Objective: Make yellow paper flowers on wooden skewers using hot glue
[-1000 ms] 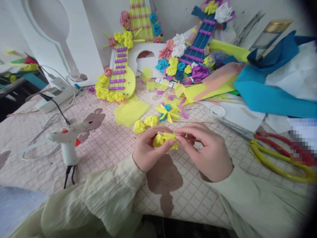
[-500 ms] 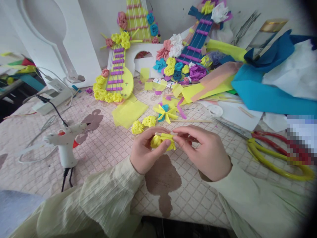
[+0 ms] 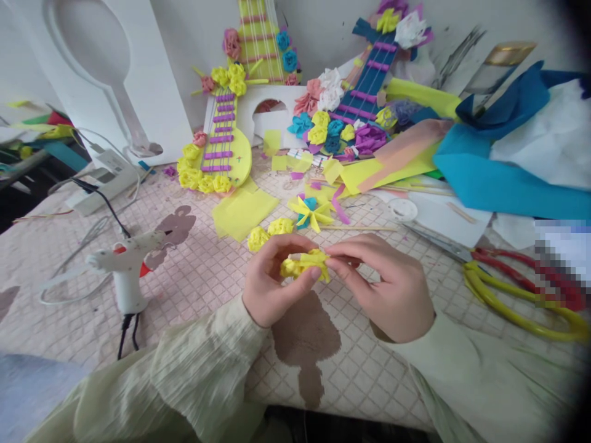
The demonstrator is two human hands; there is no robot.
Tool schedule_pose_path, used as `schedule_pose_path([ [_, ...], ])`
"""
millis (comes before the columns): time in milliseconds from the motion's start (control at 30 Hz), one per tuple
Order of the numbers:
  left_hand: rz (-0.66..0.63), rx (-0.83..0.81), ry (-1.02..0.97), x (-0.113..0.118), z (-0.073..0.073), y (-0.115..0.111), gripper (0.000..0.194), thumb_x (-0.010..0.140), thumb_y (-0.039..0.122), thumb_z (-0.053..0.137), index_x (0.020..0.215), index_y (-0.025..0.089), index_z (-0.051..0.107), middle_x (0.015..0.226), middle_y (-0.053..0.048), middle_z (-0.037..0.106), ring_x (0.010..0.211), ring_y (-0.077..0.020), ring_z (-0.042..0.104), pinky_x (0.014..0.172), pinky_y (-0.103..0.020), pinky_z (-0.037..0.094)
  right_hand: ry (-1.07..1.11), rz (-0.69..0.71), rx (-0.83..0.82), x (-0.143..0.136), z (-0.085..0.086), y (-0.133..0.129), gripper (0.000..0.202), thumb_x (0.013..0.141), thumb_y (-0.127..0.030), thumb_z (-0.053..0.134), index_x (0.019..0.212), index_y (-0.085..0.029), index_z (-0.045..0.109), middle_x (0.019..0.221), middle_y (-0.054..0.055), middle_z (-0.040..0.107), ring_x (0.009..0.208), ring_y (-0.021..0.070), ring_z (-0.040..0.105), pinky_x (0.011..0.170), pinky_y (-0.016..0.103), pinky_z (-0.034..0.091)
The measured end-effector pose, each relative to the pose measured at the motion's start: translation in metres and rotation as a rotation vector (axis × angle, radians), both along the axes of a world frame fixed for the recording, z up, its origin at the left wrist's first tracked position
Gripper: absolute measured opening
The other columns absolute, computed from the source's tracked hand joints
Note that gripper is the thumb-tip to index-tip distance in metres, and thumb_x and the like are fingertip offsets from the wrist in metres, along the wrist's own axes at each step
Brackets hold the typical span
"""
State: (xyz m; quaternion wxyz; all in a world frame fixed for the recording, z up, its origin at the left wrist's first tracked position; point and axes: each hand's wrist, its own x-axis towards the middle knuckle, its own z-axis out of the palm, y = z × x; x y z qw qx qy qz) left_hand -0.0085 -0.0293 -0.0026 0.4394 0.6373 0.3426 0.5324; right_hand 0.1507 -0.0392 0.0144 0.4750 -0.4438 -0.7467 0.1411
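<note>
A crumpled yellow paper flower (image 3: 300,266) is pinched between the thumb and fingers of my left hand (image 3: 270,286). My right hand (image 3: 390,286) grips its right edge with thumb and forefinger; those fingers hide part of it. Just behind my left hand lie two finished-looking yellow paper roses (image 3: 268,232). Beyond my fingers is a yellow star-shaped paper piece (image 3: 314,214) over a bit of blue paper. A thin wooden stick (image 3: 360,228) lies behind my right hand.
At left a white glue gun (image 3: 127,271) stands with its cord near a power strip (image 3: 104,183). Large scissors (image 3: 489,264) lie at right. Flower-trimmed paper instruments, a yellow one (image 3: 237,157) and a blue one (image 3: 364,92), lean at the back. Yellow sheets (image 3: 244,212) lie mid-table.
The yellow paper at the flower's right side has shifted and looks more bunched under my right fingers. Both hands stay nearly in place; the whole view has shifted slightly.
</note>
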Motion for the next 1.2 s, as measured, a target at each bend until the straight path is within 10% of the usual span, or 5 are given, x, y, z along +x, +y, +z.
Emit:
schedule_pose_path([
  [500,0.133,-0.197,-0.196,-0.004,-0.005,0.009,0.016,0.067,0.018,0.067,0.082,0.018,0.061,0.088,-0.001,0.064,0.079,-0.012,0.059,0.066,-0.021,0.048,-0.143,0.014,-0.205,0.019,0.011,0.015,0.007,0.075,-0.023,0.06,0.075,-0.019,0.066,0.078,0.002,0.069,0.065,0.013,0.061,0.057,0.024,0.049],
  [800,0.097,-0.443,-0.339,-0.007,-0.005,0.02,0.026,0.064,0.025,0.068,0.087,0.016,0.063,0.082,-0.003,0.064,0.076,-0.0148,0.058,0.071,-0.028,0.045,-0.347,-0.13,-0.245,0.043,0.006,0.033,0.012,0.069,-0.026,0.063,0.077,-0.019,0.068,0.084,0.006,0.069,0.081,0.0238,0.061,0.074,0.04,0.049],
  [1067,-0.116,-0.478,-0.272,-0.005,-0.006,0.013,0.025,0.066,0.026,0.068,0.089,0.016,0.064,0.089,-0.005,0.064,0.084,-0.0175,0.058,0.078,-0.032,0.044,0.151,0.276,-0.619,0.016,0.007,0.017,0.038,0.076,-0.03,0.055,0.113,-0.019,0.057,0.103,0.007,0.065,0.087,0.0174,0.061,0.077,0.033,0.052],
  [1200,-0.158,-0.532,-0.298,-0.004,-0.003,0.013,0.03,0.064,0.024,0.07,0.091,0.016,0.062,0.088,-0.005,0.063,0.084,-0.0179,0.058,0.076,-0.032,0.044,0.268,0.245,-0.688,0.01,0.006,0.014,0.036,0.07,-0.03,0.061,0.104,-0.016,0.061,0.093,0.008,0.066,0.076,0.0165,0.062,0.069,0.032,0.053],
])
